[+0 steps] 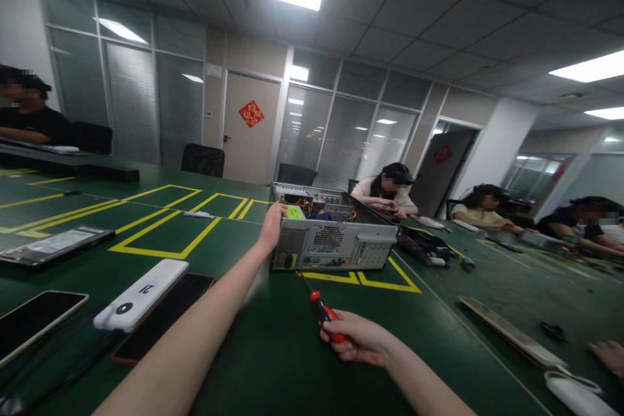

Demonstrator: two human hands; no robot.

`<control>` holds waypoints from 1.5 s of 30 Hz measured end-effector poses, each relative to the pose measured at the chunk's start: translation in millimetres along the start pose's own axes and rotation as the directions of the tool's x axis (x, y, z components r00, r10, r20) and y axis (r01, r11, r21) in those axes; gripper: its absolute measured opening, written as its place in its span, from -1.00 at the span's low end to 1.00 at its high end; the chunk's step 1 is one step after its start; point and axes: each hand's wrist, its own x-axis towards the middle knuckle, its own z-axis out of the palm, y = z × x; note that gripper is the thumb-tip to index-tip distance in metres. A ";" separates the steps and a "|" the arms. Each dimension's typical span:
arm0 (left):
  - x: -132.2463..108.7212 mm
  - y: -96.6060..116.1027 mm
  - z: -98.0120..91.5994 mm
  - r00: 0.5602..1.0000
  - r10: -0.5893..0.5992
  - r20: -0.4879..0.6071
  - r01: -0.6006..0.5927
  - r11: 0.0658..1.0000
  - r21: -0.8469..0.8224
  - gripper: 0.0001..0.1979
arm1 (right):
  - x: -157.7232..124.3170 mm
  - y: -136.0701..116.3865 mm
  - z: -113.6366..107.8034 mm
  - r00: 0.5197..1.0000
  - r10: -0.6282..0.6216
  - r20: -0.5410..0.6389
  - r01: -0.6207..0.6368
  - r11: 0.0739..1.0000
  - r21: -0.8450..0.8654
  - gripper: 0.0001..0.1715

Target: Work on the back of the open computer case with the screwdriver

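Green tabletop [263, 357] leaves room between the near bottom edge of the open-topped grey metal computer case [351, 240], at centre, and the right hand [358, 338], which grips a red-and-black screwdriver [319, 307] (its shaft points toward that edge). The left hand [272, 227] grips the case's left edge. A black bundle [424, 246] lies just right; left, one white oblong device [146, 292] separates two dark-screened phones [41, 322].

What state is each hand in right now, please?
Left hand: touching the computer case; whether gripping cannot be told.
Right hand: closed, holding the red and black screwdriver.
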 end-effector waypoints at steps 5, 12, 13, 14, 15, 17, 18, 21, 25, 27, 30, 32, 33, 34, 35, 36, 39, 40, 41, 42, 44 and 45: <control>-0.8 0.2 -1.0 1.000 0.005 -0.004 -0.005 1.000 0.006 -0.64 | 3.3 4.1 -3.8 0.999 0.004 0.032 -0.003 1.000 -0.017 -0.38; -1.5 3.2 -1.9 1.000 -0.021 0.005 0.021 1.000 -0.009 -0.65 | 6.5 6.1 -10.8 0.996 0.038 0.081 -0.040 0.999 0.018 -0.40; -1.4 3.1 -1.9 1.000 -0.026 0.006 0.026 1.000 -0.011 -0.65 | 6.5 5.9 -10.4 0.996 0.044 0.078 -0.046 0.998 0.029 -0.41; -1.3 3.0 -1.8 1.000 -0.027 0.008 0.027 1.000 -0.013 -0.65 | 6.4 5.7 -9.7 0.996 0.050 0.072 -0.053 0.998 0.039 -0.42; -1.3 2.9 -1.7 1.000 -0.025 0.009 0.025 1.000 -0.016 -0.65 | 6.3 5.4 -9.0 0.997 0.053 0.061 -0.056 0.997 0.047 -0.44; -1.2 2.9 -1.6 1.000 -0.013 0.003 0.013 1.000 -0.019 -0.65 | 5.8 4.8 -7.6 0.998 0.052 0.033 -0.054 0.997 0.050 -0.48; -1.3 3.1 -1.6 1.000 -0.006 -0.002 0.006 1.000 -0.020 -0.65 | 5.5 4.5 -7.1 0.999 0.047 0.020 -0.048 0.998 0.049 -0.49; -1.3 4.4 -1.7 1.000 0.013 -0.014 -0.013 1.000 -0.019 -0.65 | 4.5 3.5 -6.8 0.999 0.029 -0.016 -0.028 0.998 0.049 -0.50; -0.5 4.5 -1.6 1.000 0.031 -0.002 -0.031 0.999 -0.026 -0.64 | 4.9 4.3 -8.1 0.999 0.004 -0.050 -0.001 0.998 0.061 -0.54; 0.0 3.6 -1.1 1.000 0.025 0.000 -0.025 0.999 -0.025 -0.64 | 5.8 4.8 -8.5 0.999 0.011 -0.048 -0.008 0.998 0.061 -0.56; 0.2 1.9 -0.5 1.000 0.010 0.000 -0.010 1.000 -0.019 -0.63 | 6.2 3.6 -7.7 0.997 0.061 -0.050 -0.057 0.994 0.092 -0.64; 0.0 1.4 -0.3 1.000 0.010 0.002 -0.010 1.000 -0.022 -0.64 | 5.3 1.3 -6.6 0.993 0.102 -0.057 -0.092 0.984 0.150 -0.70; -0.1 1.4 -0.4 1.000 0.011 0.002 -0.011 1.000 -0.024 -0.64 | 4.6 0.2 -6.2 0.991 0.112 -0.068 -0.098 0.980 0.176 -0.72; -0.3 1.5 -0.4 1.000 0.010 0.000 -0.010 1.000 -0.027 -0.64 | 3.9 -0.8 -6.0 0.990 0.111 -0.085 -0.093 0.977 0.192 -0.74; -0.4 1.8 -0.5 1.000 0.009 -0.001 -0.009 1.000 -0.029 -0.65 | 3.3 -1.6 -6.0 0.989 0.097 -0.109 -0.074 0.977 0.198 -0.76; -0.5 2.2 -0.6 1.000 0.007 -0.002 -0.007 1.000 -0.031 -0.65 | 2.8 -2.1 -6.3 0.987 0.079 -0.137 -0.051 0.980 0.194 -0.79; -0.7 3.8 -0.9 1.000 0.005 -0.005 -0.006 1.000 -0.027 -0.65 | 2.4 -2.3 -7.4 0.981 0.024 -0.195 0.009 0.986 0.168 -0.84; -0.8 4.3 -1.1 1.000 0.005 -0.003 -0.005 1.000 -0.024 -0.64 | 2.7 -2.2 -7.5 0.980 0.019 -0.200 0.015 0.986 0.167 -0.86; -0.9 4.8 -1.3 1.000 0.004 -0.001 -0.004 1.000 -0.021 -0.64 | 3.2 -2.1 -7.3 0.980 0.031 -0.196 0.003 0.986 0.170 -0.86; -1.0 5.2 -1.6 1.000 0.001 0.001 -0.001 1.000 -0.019 -0.64 | 3.8 -2.0 -6.7 0.981 0.050 -0.189 -0.016 0.985 0.174 -0.82; -1.1 5.8 -2.1 1.000 -0.002 0.007 0.002 1.000 -0.017 -0.64 | 5.2 -2.0 -4.9 0.979 0.087 -0.182 -0.052 0.981 0.188 -0.69; -1.0 5.9 -2.4 1.000 -0.003 0.010 0.003 1.000 -0.017 -0.64 | 5.8 -1.9 -3.9 0.977 0.097 -0.187 -0.059 0.978 0.198 -0.64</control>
